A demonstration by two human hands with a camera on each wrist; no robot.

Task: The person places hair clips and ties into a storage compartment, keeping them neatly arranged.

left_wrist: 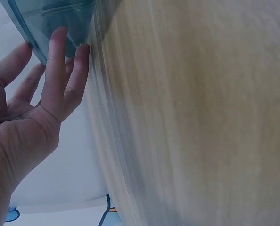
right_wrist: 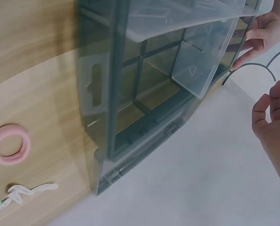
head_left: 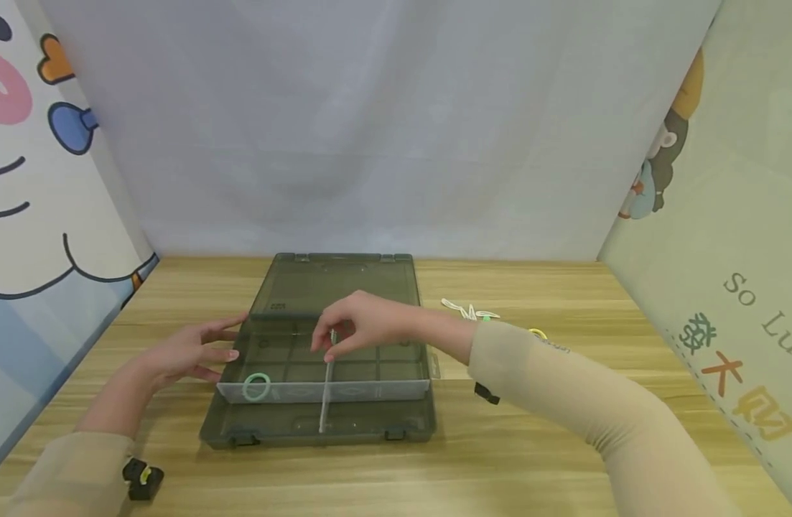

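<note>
From here I see the left hand (head_left: 185, 352) open, fingers against the left side of one dark box (head_left: 286, 439). The right hand (head_left: 370, 322), fingers bent, is over one clear short divider (right_wrist: 192, 70); I can't tell whether it pinches anything. One green ring (head_left: 245, 388) sits near the box's front left corner. The box reaches toward the far edge of the table (head_left: 531, 459); right of it I count one pink ring (right_wrist: 9, 159), one white looped strap (right_wrist: 22, 192) and part of one yellow piece (head_left: 538, 332).

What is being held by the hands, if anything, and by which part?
The left hand holds nothing; its fingers touch the left side of the box. Whether the right hand holds anything cannot be told.
</note>
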